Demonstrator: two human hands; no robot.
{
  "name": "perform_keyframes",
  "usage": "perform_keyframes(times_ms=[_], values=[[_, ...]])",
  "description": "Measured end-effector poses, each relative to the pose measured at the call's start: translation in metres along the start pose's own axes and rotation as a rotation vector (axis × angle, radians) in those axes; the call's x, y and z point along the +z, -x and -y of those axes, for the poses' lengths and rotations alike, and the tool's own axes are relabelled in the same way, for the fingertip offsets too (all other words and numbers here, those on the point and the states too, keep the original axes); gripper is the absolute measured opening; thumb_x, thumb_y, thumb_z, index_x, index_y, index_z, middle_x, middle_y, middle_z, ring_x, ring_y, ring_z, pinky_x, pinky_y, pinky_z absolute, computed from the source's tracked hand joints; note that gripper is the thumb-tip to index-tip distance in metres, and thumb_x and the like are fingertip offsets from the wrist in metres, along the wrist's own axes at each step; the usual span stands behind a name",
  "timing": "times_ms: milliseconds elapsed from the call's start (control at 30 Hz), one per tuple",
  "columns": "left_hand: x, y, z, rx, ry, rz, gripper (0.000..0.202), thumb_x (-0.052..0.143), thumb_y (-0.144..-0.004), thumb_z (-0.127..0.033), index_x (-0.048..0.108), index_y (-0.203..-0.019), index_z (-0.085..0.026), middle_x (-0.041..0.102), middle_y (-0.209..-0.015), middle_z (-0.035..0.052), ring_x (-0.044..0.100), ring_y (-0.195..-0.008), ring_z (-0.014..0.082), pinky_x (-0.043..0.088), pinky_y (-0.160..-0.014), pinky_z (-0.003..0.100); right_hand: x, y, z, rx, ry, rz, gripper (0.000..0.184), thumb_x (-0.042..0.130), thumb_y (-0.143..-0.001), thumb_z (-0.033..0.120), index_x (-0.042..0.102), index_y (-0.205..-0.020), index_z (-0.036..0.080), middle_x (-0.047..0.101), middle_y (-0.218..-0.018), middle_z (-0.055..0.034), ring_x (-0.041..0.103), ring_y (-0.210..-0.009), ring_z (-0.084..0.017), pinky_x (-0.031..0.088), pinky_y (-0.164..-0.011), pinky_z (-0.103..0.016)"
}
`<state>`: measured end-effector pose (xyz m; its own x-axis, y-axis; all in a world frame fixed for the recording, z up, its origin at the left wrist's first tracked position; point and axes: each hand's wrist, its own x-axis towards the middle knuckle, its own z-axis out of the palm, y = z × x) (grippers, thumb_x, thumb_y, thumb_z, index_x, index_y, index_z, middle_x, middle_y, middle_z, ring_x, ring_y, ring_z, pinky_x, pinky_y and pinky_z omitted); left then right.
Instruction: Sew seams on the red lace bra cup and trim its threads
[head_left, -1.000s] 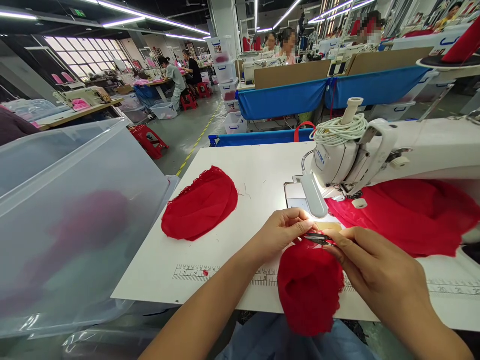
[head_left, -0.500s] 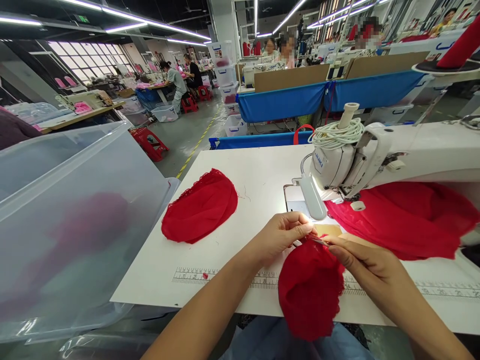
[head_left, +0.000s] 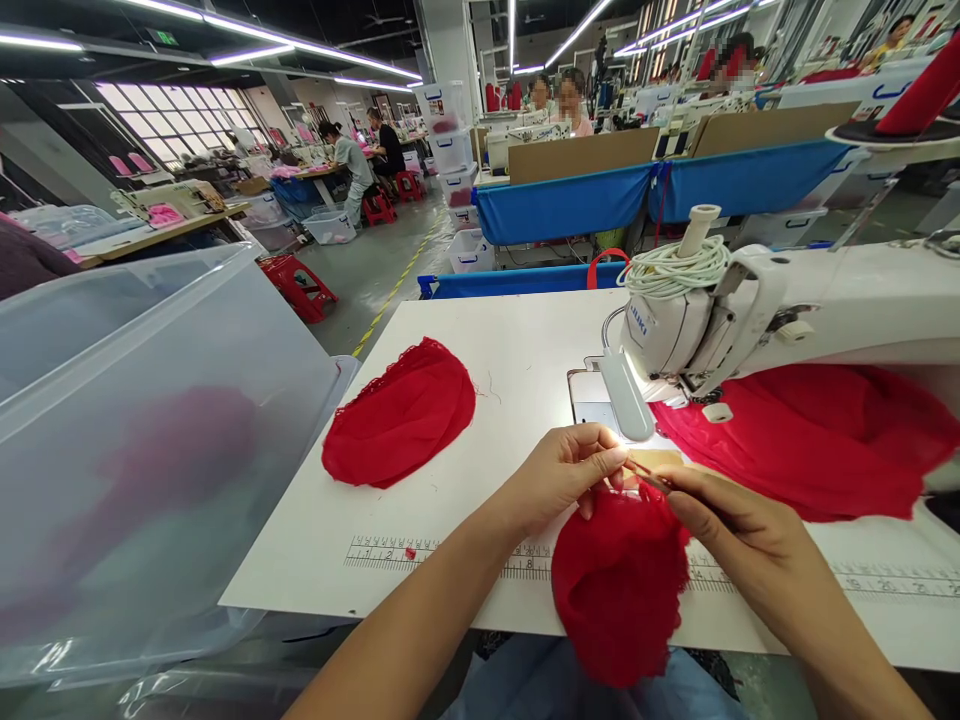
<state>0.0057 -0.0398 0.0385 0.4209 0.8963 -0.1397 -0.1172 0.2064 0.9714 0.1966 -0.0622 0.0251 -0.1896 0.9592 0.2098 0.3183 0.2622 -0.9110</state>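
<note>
My left hand (head_left: 581, 465) pinches the top edge of a red fabric piece (head_left: 619, 590), which hangs over the table's front edge above my lap. In my right hand (head_left: 731, 510) is a slim pointed metal tool that looks like tweezers (head_left: 646, 474). Its tip reaches the fingertips of my left hand, just over the fabric's ragged edge. Whether the tip grips a thread is too small to tell. Right behind my hands stands the white sewing machine (head_left: 667, 330), its lamp (head_left: 628, 395) lit above them.
Another red fabric piece (head_left: 405, 415) lies flat on the left of the white table (head_left: 517, 360). A larger red cloth (head_left: 810, 440) is bunched under the machine arm. A printed ruler (head_left: 465, 556) runs along the front. At left stands a translucent plastic bin (head_left: 172, 470).
The tweezers have turned and shifted slightly up at my left fingertips. The fabric hangs a little lower and its top edge has opened out. Both hands have stayed nearly in place.
</note>
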Motion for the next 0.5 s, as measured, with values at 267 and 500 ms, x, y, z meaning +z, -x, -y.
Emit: perform_keyframes(times_ms=[267,500], values=[[0.004,0.0,0.003,0.095,-0.134,0.031,0.036,0.06,-0.085,-0.052,0.057,-0.08,-0.016,0.052,-0.069,-0.0027,0.044,-0.053,0.0064,0.033,-0.046,0.019,0.014,0.001,-0.005,0.053,-0.101,-0.114,0.02,0.07,-0.078,0.041,0.073,-0.077,0.022,0.068,-0.069,0.0,0.06,-0.061,-0.014,0.049,-0.053,-0.021],[0.005,0.0,0.005,0.048,-0.24,-0.037,0.036,0.071,-0.076,-0.049,0.055,-0.08,-0.017,0.047,-0.067,-0.0045,0.04,-0.061,0.0087,0.032,-0.055,0.021,0.016,0.005,-0.008,0.113,-0.167,-0.361,0.019,0.073,-0.077,0.041,0.071,-0.081,0.023,0.064,-0.069,0.0028,0.057,-0.064,-0.012,0.049,-0.057,-0.019]])
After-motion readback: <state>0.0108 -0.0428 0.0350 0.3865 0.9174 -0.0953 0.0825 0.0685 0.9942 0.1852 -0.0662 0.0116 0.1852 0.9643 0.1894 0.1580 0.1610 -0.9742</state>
